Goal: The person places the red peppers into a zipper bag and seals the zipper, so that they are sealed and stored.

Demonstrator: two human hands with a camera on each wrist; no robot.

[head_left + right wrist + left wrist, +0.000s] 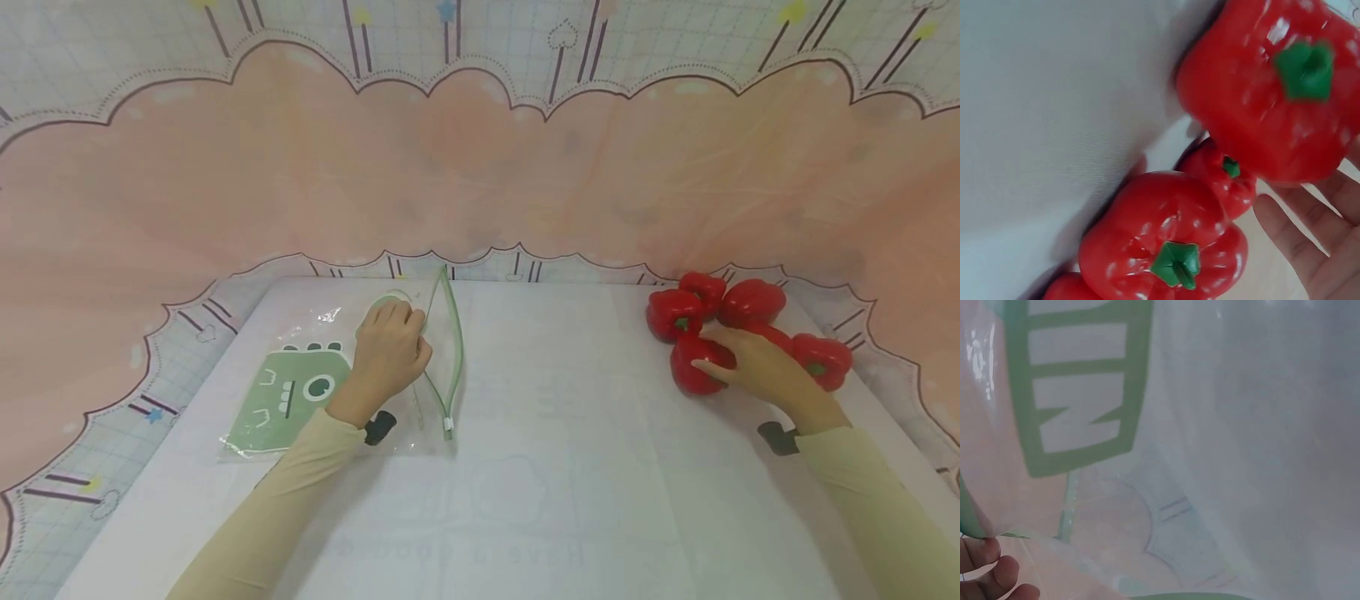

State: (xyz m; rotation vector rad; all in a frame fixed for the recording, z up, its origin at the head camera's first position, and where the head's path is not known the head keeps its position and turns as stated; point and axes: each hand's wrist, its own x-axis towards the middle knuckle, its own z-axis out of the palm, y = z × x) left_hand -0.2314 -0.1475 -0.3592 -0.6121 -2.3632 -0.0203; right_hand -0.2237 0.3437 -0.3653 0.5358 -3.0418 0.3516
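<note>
A clear plastic zip bag (296, 408) with a green cartoon print and a green slider opening lies on the left of the white table. My left hand (390, 346) pinches the bag near its mouth; in the left wrist view its fingers (997, 578) are at the green edge. At the right, several glossy red bell peppers with green stems sit in a cluster. My right hand (772, 375) grips the front red bell pepper (688, 375), thumb in front and fingers behind. That pepper (1260, 112) fills the upper right of the right wrist view.
Other red bell peppers (752, 302) stand behind and to the right of the right hand, close together. The white table (555, 433) stretches between bag and peppers. A peach patterned cloth (480, 183) hangs behind the table's far edge.
</note>
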